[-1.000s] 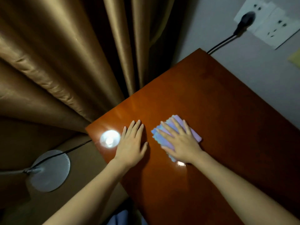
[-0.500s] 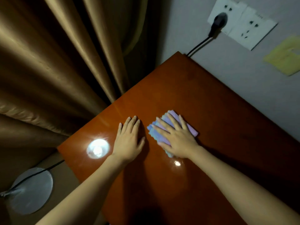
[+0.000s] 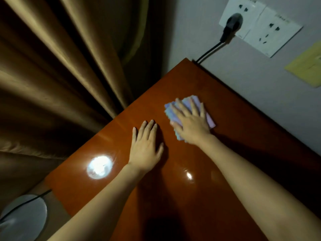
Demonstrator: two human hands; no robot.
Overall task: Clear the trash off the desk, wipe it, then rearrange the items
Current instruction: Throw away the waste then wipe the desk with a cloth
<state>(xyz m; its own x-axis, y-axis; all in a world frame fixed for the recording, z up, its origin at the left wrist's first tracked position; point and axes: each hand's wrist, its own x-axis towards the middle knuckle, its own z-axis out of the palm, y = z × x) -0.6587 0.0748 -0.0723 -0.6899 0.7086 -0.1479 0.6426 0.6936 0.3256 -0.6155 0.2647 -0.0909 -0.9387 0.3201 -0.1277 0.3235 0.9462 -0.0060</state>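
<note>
Cloth (image 3: 210,119), folded, lilac-blue, flat on table (image 3: 225,171) under right hand (image 3: 192,124); fingers (image 3: 180,108) straight, spread, pressing on it, cloth edges showing past fingertips and either side. Left hand (image 3: 145,150) flat on bare wood just left of cloth, fingers extended, holding nothing. Plug (image 3: 231,26) in wall socket (image 3: 257,25) well beyond right fingertips. Curtain (image 3: 69,75) beyond left fingertips.

Cloth (image 3: 209,117): folded, pale purple w/ blue-ish scalloped edges, flat on the desk (image 3: 234,119) toward the back edge, near the far corner. Desk: glossy reddish-brown wood, top shiny w/ light glare near the left edge.
</note>
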